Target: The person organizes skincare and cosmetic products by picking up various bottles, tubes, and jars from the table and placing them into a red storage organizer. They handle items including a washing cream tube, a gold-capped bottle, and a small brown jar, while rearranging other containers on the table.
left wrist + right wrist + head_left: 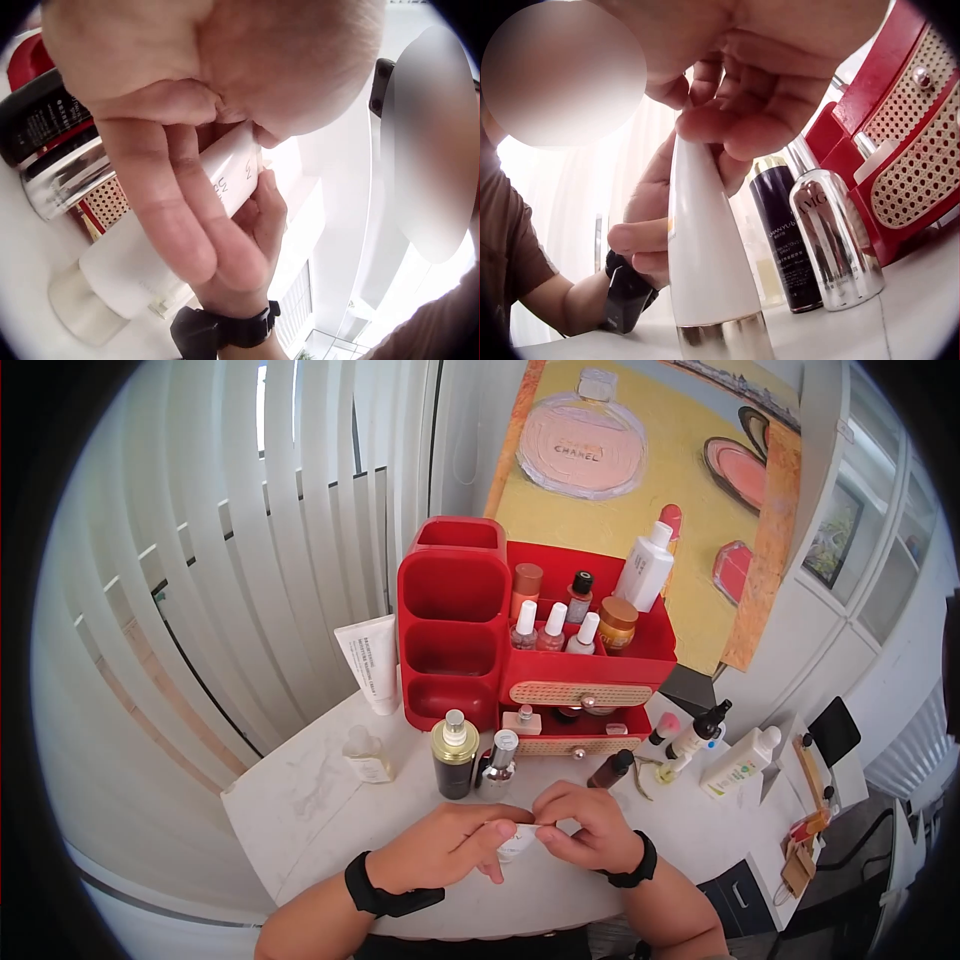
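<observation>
A white squeeze tube (705, 247) with "UV" lettering stands on its shiny gold cap (727, 341) at the table's front. Its flat end points up. My left hand (440, 847) pinches that flat end from the left, with two fingers stretched along the tube's side in the left wrist view. From the right, my right hand (592, 830) pinches the same end between thumb and fingers. The fingertips of both hands meet close together there and hide part of the end. Beyond the tube stand a black bottle with a gold collar (455, 765) and a silver bottle (497, 763).
A red organizer (450, 605) with woven drawer fronts stands at the back, holding several nail polishes and jars. Left of it are a white tube (372, 665) and a clear bottle (367, 757). A dark small bottle (610, 769) and a white bottle (742, 762) stand right.
</observation>
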